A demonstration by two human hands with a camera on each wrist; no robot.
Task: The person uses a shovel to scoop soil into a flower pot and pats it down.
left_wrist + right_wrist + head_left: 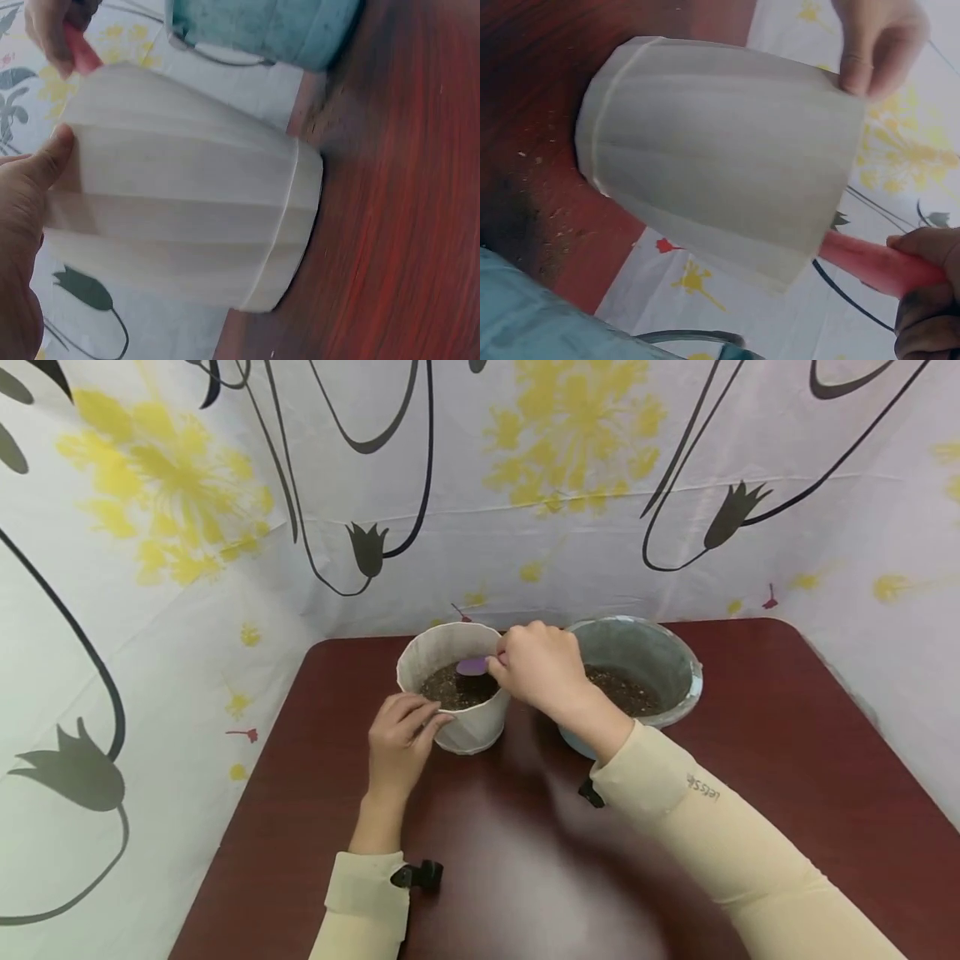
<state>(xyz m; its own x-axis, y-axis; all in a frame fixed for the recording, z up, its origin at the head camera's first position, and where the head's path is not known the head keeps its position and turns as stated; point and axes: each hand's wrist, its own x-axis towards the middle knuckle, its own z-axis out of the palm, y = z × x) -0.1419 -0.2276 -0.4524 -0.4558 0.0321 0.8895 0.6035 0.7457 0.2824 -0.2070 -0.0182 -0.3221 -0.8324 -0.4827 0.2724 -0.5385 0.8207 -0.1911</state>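
A white fluted plant pot stands on the table with dark soil inside. My left hand pinches its near-left rim, the thumb against the outer wall. Over the pot's right side my right hand grips the pink handle of a small trowel. Its purple blade is inside the pot, above or in the soil; the tip is hard to make out. To the right, partly behind my right wrist, sits a larger blue-green tub that also holds soil.
Both vessels stand near the back of the dark red wooden table. A white cloth with yellow and grey flower prints hangs behind and at both sides. Crumbs of soil lie on the table between pot and tub.
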